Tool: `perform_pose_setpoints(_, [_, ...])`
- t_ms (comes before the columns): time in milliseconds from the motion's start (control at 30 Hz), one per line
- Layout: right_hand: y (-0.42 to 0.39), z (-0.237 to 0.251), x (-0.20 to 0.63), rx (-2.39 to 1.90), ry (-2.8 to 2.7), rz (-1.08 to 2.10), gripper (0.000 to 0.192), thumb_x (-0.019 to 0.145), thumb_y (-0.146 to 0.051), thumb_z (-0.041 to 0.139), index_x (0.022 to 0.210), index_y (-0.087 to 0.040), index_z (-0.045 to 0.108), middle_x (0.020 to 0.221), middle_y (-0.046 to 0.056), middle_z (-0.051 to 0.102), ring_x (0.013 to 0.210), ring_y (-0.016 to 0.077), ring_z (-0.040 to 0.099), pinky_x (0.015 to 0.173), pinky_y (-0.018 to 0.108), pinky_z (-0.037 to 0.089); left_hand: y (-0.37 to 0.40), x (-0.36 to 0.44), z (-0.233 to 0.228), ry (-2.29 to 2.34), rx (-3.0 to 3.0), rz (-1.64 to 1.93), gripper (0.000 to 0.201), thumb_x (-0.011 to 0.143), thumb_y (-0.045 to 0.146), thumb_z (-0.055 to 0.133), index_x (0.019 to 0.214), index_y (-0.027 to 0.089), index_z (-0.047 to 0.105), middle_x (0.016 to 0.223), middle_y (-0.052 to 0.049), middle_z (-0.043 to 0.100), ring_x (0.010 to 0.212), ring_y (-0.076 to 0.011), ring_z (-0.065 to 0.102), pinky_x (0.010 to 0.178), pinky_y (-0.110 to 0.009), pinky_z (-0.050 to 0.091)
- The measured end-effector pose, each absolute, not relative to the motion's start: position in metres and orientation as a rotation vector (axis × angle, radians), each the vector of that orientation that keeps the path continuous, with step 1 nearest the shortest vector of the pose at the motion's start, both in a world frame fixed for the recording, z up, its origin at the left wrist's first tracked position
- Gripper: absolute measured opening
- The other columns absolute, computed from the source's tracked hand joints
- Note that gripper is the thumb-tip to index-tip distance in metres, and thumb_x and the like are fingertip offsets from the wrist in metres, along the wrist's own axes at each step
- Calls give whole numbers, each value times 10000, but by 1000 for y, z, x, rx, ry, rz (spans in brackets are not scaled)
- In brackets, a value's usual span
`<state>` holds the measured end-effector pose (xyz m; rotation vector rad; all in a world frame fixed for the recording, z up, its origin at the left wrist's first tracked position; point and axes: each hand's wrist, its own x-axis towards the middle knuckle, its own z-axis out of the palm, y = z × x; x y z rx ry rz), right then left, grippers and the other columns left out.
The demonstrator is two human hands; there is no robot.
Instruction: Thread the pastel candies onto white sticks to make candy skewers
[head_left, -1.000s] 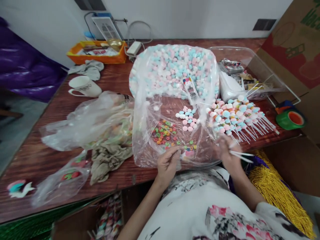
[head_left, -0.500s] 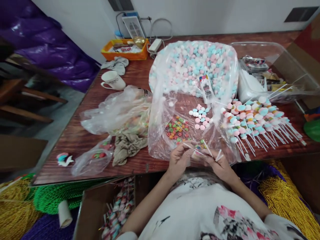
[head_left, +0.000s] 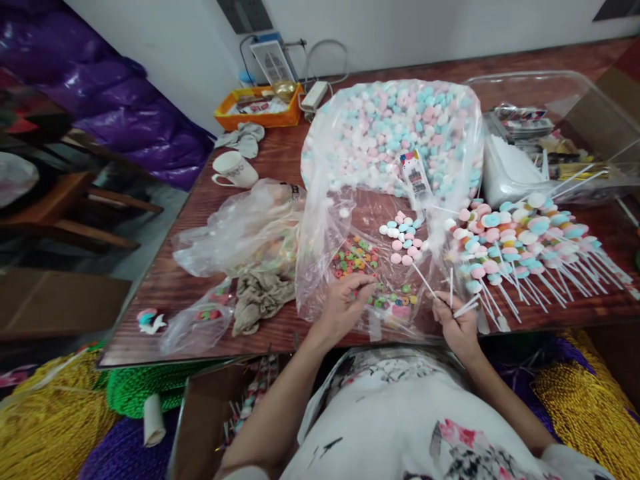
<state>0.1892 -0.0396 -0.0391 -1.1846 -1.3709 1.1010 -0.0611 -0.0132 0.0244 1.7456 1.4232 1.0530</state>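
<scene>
My right hand is closed around several white sticks that point out in different directions. Its fingers sit at the right side of a clear plastic sheet. Over the sheet's left part is my left hand, thumb and fingertips pinched together beside the colourful ring-shaped pieces; whatever is between them is too small to make out. More rings lie between the hands. Just beyond is a small group of pink, white and blue candy-like pieces.
A large bag of pastel pieces stands behind. Finished-looking skewers are heaped at the right, before a clear plastic tub. A mug, plastic bags and a crumpled cloth occupy the left. An orange tray is at the back.
My hands have drawn apart: the left has moved left to the rings, the right has moved right with the sticks. The whole view has shifted slightly.
</scene>
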Motion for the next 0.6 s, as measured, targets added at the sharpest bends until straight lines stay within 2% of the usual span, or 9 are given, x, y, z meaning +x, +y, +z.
perform_pose_setpoints(167, [-39,-38,186,-1198,-1406,1034,206,964,-315,500,948,-188,661,600,-44,471,547,107,446,545,241,378,43,-50,31,1436,2171,756,153,883,248,576,911,174,707,890,-63,718,853,-189,643,818,-321,487])
perform_pose_setpoints(333, [-39,-32,187,-1199,-1441,1011,211,961,-312,494,914,-181,653,604,-39,486,556,112,454,554,246,386,82,-14,25,1490,2466,163,204,878,203,509,937,131,690,962,-136,682,959,-258,611,891,-396,470])
perform_pose_setpoints(400, [-38,-29,187,-1185,-1469,1018,222,965,-307,481,890,-179,646,617,-33,496,571,115,462,567,249,391,84,-5,22,1507,2481,49,195,850,158,505,902,123,690,977,-151,667,975,-268,601,891,-398,469])
perform_pose_setpoints(500, [-38,-25,186,-1156,-1493,1042,244,973,-296,459,837,-181,624,624,-31,486,580,116,461,573,251,388,79,-5,18,1501,2476,109,207,839,134,495,895,143,694,983,-136,656,968,-253,592,880,-382,470])
perform_pose_setpoints(600, [-39,-24,186,-1156,-1492,1036,246,973,-293,461,814,-183,613,620,-30,482,574,116,462,571,250,390,77,-18,16,1523,2393,387,243,873,172,475,979,157,693,960,-108,652,902,-220,594,840,-361,472])
